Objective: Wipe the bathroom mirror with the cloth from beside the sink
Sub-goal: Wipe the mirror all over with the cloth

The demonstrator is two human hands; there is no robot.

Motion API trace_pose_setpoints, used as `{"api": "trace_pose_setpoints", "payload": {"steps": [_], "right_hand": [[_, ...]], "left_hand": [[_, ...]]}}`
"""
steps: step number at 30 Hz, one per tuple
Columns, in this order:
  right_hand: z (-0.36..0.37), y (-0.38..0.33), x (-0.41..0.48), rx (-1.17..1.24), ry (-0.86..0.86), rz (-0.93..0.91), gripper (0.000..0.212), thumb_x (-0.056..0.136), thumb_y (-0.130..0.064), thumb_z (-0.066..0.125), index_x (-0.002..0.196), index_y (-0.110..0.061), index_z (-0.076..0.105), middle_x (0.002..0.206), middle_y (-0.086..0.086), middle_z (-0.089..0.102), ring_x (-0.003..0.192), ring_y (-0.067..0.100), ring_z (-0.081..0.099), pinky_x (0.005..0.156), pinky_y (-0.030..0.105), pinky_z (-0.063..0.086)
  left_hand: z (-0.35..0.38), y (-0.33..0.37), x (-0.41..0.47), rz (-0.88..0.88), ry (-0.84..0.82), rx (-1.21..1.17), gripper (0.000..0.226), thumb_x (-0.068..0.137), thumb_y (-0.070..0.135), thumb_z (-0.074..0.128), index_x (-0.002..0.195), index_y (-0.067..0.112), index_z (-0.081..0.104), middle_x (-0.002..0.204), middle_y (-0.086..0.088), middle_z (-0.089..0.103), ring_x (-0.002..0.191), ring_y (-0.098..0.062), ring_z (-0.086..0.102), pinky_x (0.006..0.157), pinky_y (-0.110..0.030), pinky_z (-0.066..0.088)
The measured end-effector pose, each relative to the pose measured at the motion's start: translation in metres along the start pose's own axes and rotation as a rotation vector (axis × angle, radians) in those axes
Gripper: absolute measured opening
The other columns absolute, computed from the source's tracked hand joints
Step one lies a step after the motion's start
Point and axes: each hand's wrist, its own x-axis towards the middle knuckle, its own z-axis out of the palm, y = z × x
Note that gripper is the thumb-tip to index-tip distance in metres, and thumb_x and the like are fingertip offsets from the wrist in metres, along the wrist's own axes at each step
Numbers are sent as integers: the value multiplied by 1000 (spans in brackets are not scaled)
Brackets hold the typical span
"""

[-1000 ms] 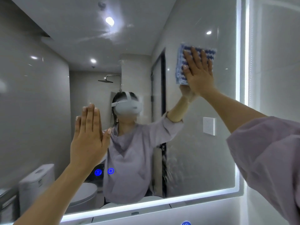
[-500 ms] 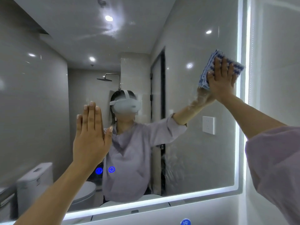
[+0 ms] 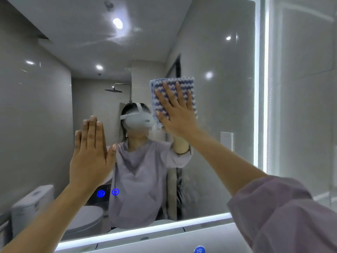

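A large wall mirror (image 3: 218, 110) with a lit white border fills the head view. A blue-and-white patterned cloth (image 3: 173, 84) lies flat against the glass near its middle, a little right of centre. My right hand (image 3: 177, 111) presses it onto the mirror with straight, spread fingers and covers its lower part. My left hand (image 3: 91, 154) is lower and to the left, raised flat in front of the mirror with fingers straight and together, holding nothing; whether it touches the glass I cannot tell.
The mirror's glowing edge (image 3: 257, 88) runs down the right side and along the bottom. Two blue touch icons (image 3: 108, 193) glow low on the glass. The reflection shows a person, a toilet (image 3: 36, 203), a shower head (image 3: 114, 90) and grey walls.
My right hand slid the cloth from near the mirror's right edge leftward and down to the middle. My left hand stayed almost where it was.
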Motion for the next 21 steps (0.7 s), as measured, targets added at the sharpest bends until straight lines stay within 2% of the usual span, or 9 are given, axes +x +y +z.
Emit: {"api": "trace_pose_setpoints", "payload": {"steps": [4, 8, 11, 15, 18, 21], "right_hand": [[-3, 4, -2, 16, -22, 6, 64, 98, -54, 29, 153, -30, 8, 162, -1, 1, 148, 27, -8, 119, 47, -8], [-12, 18, -3, -9, -63, -40, 65, 97, -56, 31, 153, -31, 7, 162, -6, 0, 148, 23, -9, 119, 43, -11], [-14, 32, -7, -3, -73, -39, 65, 98, -55, 33, 153, -32, 7, 161, -7, -1, 148, 22, -10, 118, 40, -13], [-14, 66, -18, -23, -93, 18, 66, 95, -60, 22, 152, -34, 1, 161, -8, -5, 147, 20, -15, 116, 36, -18], [-16, 95, -28, -24, -111, 82, 69, 91, -65, 13, 151, -37, -5, 160, -10, -13, 146, 18, -19, 112, 31, -25], [-19, 125, -39, 37, -124, 186, 69, 89, -67, 14, 148, -42, -13, 155, -16, -21, 144, 16, -22, 115, 35, -21]], "left_hand": [[-10, 3, 0, -27, -54, -6, 74, 92, 43, 26, 147, -5, 17, 157, -20, 15, 146, -32, 13, 118, -49, 15], [-24, 16, 6, -67, -84, 18, 74, 92, 47, 24, 145, -5, 24, 154, -24, 22, 144, -36, 18, 117, -51, 15], [-29, 36, 16, -9, -75, 40, 71, 94, 47, 24, 146, -2, 22, 154, -23, 23, 144, -36, 18, 117, -50, 15], [-25, 66, 22, 45, -110, 35, 73, 96, 47, 25, 149, 1, 9, 158, -18, 11, 147, -30, 9, 119, -47, 15], [-20, 84, 19, 70, -139, 10, 73, 95, 48, 23, 150, 2, 7, 159, -15, 6, 148, -27, 5, 120, -43, 8], [-15, 95, 14, 93, -157, -19, 73, 94, 48, 19, 150, 3, 8, 159, -13, 5, 148, -26, 2, 120, -40, 2]]}}
